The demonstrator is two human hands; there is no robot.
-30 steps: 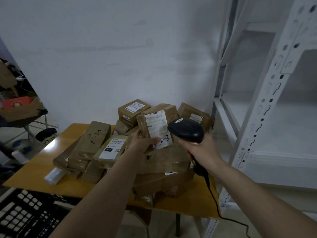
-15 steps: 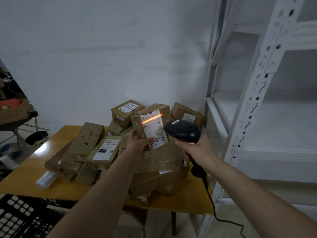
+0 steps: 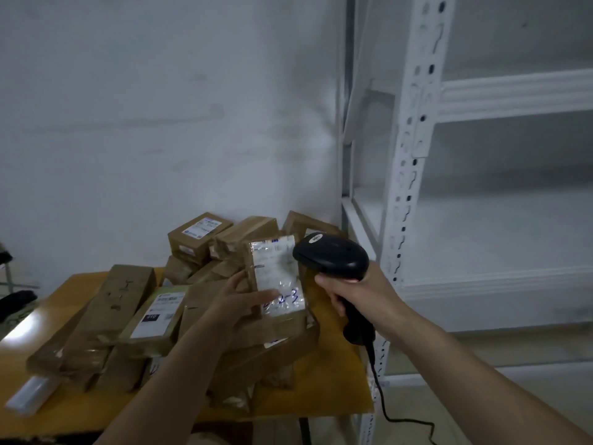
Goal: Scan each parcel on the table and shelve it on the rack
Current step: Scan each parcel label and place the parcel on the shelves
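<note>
Gone now is the orange scan line that lay across the label half a second ago, and the parcel [image 3: 276,277] is tipped a little further back while the view has swung toward the rack. Left hand [image 3: 239,305] grips the parcel from its lower left side, thumb laid across the label's bottom edge, fingers curled behind the brown wrapping. It is held up over the heap, label facing the person, blue handwriting visible at the label's foot. Right hand [image 3: 356,295] is wrapped round the handle of the black scanner [image 3: 330,256], index finger on the trigger, and the scanner's head sits just beside the parcel's right edge, nose pointing at the label. Its cord [image 3: 382,399] drops from the handle past the tabletop's right edge.

Below, the yellow tabletop [image 3: 333,390] carries the pile of brown parcels [image 3: 134,319]: a long one lying along the left, a flat one with a white label beside it, small boxes stacked at the back against the wall. A clear plastic packet [image 3: 30,395] lies at the near left corner. On the right stands the white metal rack [image 3: 414,149], its slotted upright close to the scanner hand, shelves running off behind it.
</note>
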